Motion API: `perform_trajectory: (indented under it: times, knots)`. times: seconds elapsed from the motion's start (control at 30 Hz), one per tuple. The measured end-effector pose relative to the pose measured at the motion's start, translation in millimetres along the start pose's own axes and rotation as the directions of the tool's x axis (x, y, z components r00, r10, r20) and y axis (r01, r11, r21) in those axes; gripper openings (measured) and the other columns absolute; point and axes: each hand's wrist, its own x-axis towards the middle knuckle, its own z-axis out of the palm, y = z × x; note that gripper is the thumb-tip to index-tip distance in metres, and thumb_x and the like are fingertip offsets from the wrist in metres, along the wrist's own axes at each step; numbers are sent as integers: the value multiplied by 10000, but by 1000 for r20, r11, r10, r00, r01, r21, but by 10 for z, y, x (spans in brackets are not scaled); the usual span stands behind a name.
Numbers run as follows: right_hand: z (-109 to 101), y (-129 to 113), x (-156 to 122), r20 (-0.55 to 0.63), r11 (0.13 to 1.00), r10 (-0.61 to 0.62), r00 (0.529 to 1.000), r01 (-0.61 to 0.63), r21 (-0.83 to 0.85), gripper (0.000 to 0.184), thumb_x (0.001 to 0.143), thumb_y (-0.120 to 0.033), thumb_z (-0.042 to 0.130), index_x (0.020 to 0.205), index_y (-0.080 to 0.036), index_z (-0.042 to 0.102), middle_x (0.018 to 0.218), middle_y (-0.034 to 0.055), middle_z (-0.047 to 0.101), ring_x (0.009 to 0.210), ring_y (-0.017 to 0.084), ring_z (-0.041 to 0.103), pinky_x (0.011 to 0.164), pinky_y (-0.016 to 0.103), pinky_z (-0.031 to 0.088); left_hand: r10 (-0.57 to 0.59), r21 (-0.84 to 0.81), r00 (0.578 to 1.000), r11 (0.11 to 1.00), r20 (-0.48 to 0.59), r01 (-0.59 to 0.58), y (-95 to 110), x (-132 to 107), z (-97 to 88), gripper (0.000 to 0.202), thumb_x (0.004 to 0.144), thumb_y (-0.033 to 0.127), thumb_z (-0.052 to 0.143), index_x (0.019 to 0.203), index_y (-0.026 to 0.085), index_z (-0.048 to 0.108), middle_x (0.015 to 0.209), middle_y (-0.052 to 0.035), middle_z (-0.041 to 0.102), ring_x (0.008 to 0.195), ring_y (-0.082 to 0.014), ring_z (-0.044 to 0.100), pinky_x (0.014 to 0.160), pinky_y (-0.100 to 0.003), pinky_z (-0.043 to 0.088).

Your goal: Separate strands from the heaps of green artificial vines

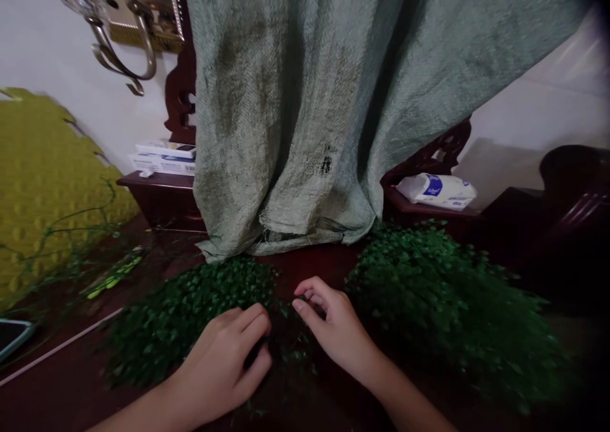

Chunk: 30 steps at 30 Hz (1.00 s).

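Observation:
My left hand (pixel 231 349) is closed, its fingers curled toward the thumb at the right end of a pile of small green leaves (pixel 185 314). Whatever it pinches is hidden behind the fingers. Level with it, a short gap away, my right hand (pixel 331 314) has its thumb and forefinger bent close together, with a tiny dark green bit at the tips that looks like a leafy sprig. A larger heap of green leafy sprigs (pixel 429 292) lies right of that hand. A few loose green sprigs (pixel 295 356) are scattered between the hands.
A grey-green woven sack (pixel 305 101) hangs behind the dark red wooden surface (pixel 309 263). White boxes (pixel 164 157) stand back left, a tissue pack (pixel 441 190) back right. A phone-like object (pixel 14 337), a pink cord (pixel 61 347) and a yellow mat (pixel 42 184) are left.

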Motion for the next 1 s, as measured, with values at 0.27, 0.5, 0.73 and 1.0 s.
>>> perform_trajectory:
  times: [0.27, 0.5, 0.73, 1.0]
  knots:
    - [-82, 14, 41, -29, 1000, 13, 999, -13, 21, 93, 874, -221, 507, 851, -187, 590, 749, 1, 607, 659, 117, 569, 613, 230, 447, 7, 20, 1000, 1000, 21, -7, 16, -25, -42, 137, 828, 132, 370, 765, 213, 462, 731, -18, 525, 627, -198, 514, 573, -323, 387]
    - [-68, -146, -21, 100, 1000, 1, 995, 1, -19, 100, 846, -269, 580, 826, -175, 608, 734, -2, 610, 647, 113, 559, 574, 214, 423, 12, 17, 1000, 1000, 25, -12, 14, -11, -29, 139, 831, 125, 374, 791, 209, 478, 737, -15, 529, 634, -198, 529, 589, -330, 400]
    - [-24, -143, -41, 122, 996, -24, 992, 34, -81, 38, 805, -174, 598, 767, -177, 599, 732, -18, 554, 634, 99, 517, 551, 200, 400, -13, -12, 1000, 1000, 13, 14, 51, -17, -54, 91, 735, 136, 455, 765, 208, 500, 735, -16, 532, 628, -197, 526, 570, -321, 402]
    - [-10, -173, -57, 203, 994, 49, 978, -68, 85, 22, 778, -156, 595, 765, -172, 588, 717, -24, 562, 637, 99, 526, 596, 216, 418, -149, -237, 988, 960, 30, 152, 48, 24, -127, 245, 942, 252, 370, 783, 201, 549, 755, -24, 572, 684, -175, 584, 612, -277, 471]
